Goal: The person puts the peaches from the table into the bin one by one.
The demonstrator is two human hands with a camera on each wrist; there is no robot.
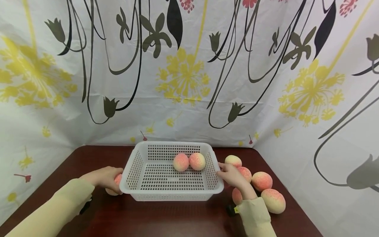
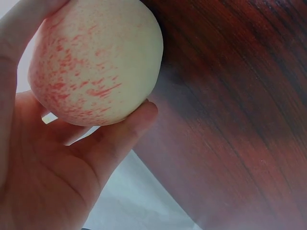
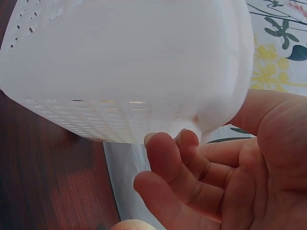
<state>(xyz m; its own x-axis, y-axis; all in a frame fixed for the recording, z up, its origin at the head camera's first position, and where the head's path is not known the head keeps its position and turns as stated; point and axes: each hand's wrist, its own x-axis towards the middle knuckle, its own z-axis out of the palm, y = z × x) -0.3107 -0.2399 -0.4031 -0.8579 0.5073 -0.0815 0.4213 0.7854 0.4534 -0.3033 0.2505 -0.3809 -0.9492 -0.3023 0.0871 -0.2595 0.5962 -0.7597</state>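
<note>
Left hand [image 1: 104, 176]: fingers curled wide about a pink-and-cream, rounded peach [image 2: 103, 62], just beside the left end of a white, rectangular, slotted plastic basket [image 1: 174, 191]. Right hand [image 1: 233, 176]: fingers gripping its right rim — likely steadying it; two similar peaches [image 1: 181, 162] inside.

Bright, even, diffuse light fills the head view; the pale cloth [image 1: 189, 126] takes a faint green tint toward 9 o'clock, and wide-angle stretching shows toward 3 and 9. The dark table [image 1: 171, 225] carries a faint sheen at 6, below the basket [image 1: 171, 197]. The left wrist view is dimmer: shadow darkens the table at the peach's [image 2: 100, 62] 2 o'clock side, and haze veils 5. In the right wrist view, the basket looks washed out toward 12, the right hand [image 3: 235, 177] slightly soft.
</note>
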